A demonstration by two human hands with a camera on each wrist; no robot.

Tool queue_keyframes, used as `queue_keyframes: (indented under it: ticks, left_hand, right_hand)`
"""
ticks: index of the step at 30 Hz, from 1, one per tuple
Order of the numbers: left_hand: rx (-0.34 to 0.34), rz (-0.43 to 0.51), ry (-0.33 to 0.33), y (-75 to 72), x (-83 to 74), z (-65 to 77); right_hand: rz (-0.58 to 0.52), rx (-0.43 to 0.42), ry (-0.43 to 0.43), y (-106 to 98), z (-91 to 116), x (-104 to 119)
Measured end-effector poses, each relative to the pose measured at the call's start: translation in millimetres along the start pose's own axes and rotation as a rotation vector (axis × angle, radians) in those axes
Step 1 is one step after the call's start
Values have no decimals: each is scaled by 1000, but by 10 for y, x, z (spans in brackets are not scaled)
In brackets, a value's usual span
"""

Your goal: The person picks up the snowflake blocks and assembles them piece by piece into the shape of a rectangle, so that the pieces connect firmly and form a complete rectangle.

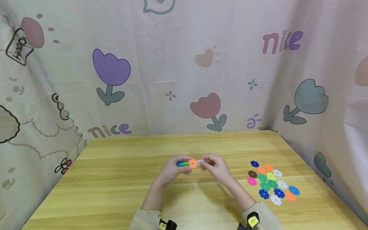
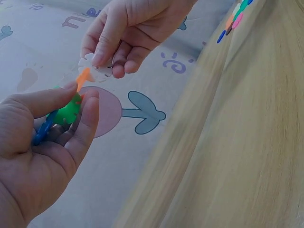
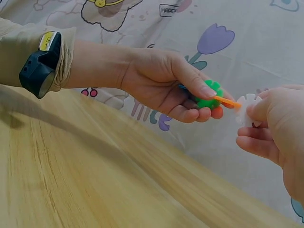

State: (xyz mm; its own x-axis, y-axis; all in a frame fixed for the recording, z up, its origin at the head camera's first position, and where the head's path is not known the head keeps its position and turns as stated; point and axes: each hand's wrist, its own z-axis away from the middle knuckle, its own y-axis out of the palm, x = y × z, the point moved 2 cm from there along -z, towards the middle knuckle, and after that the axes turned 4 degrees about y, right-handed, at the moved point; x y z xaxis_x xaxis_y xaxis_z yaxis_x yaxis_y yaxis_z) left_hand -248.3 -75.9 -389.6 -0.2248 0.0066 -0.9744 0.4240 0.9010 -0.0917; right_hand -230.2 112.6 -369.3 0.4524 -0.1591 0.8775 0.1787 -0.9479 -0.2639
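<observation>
Over the middle of the table, my left hand [image 1: 170, 170] grips a short chain of notched plastic snowflake discs. In the left wrist view, the chain runs from a blue disc [image 2: 44, 130] by the palm to a green disc [image 2: 71, 110] and an orange disc [image 2: 83, 79] sticking out past the fingertips. My right hand [image 1: 218, 168] pinches a white snowflake disc [image 3: 243, 110] between thumb and fingers. The white disc meets the outer edge of the orange disc, set crosswise to it. How deep their slots fit together cannot be told. Fingers partly cover the blue disc.
On the right of the wooden table [image 1: 115, 182] lies a loose group of several flat discs, among them a pink disc [image 1: 251, 181], a brown disc [image 1: 252, 174] and a yellow disc [image 1: 271, 175]. A printed curtain [image 1: 161, 108] hangs behind the table and along its sides.
</observation>
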Motion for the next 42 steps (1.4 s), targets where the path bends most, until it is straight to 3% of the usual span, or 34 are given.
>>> queue_keyframes:
  ticks: [12,20,31,42]
  left_hand:
    - [22,1,12,28,5,10]
    - [10,-43,-18,45,31,-14]
    - [-6,-26,-25,34,64,-45]
    - [-2,-7,-20,-2,-24,0]
  right_hand:
    - [28,2,-43,36,18,-30]
    - [69,-7,-64,38,11,-47]
    - [-43,56,58,4,3,-37]
    - [-119,87,83,-97,-28,-442]
